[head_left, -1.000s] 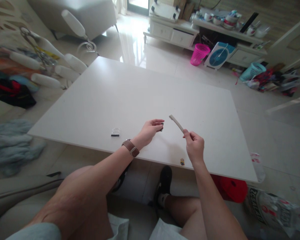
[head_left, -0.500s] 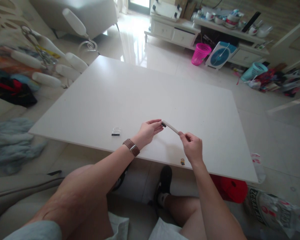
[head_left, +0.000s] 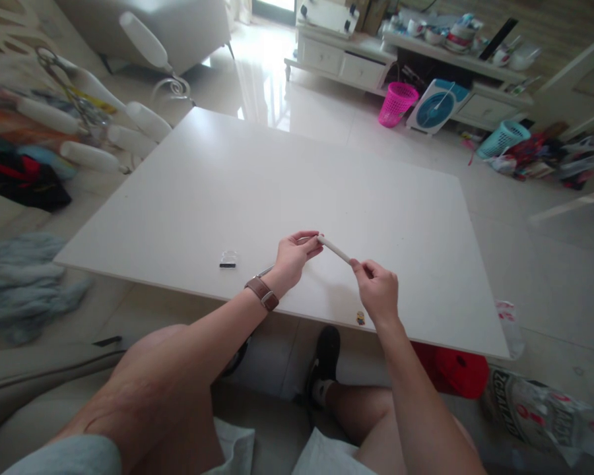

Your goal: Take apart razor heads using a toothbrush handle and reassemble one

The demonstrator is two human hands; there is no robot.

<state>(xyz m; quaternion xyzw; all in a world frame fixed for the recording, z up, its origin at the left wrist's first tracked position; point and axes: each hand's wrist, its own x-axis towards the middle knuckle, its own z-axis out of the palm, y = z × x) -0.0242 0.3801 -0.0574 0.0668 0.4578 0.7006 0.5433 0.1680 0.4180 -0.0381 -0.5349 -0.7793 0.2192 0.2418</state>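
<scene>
Strip [head_left: 335, 250], pale and narrow, is bridging my hands in the head view. My right hand [head_left: 380, 291] is pinching one end; the other, a second ago apart from my left hand [head_left: 291, 256], is now meeting those fingertips, so both hands are working together. Whether the left is gripping it, I can't tell. A yellow-and-blue figure [head_left: 360, 318] is lying on the table [head_left: 277, 171], just nearer me than my right hand.
</scene>
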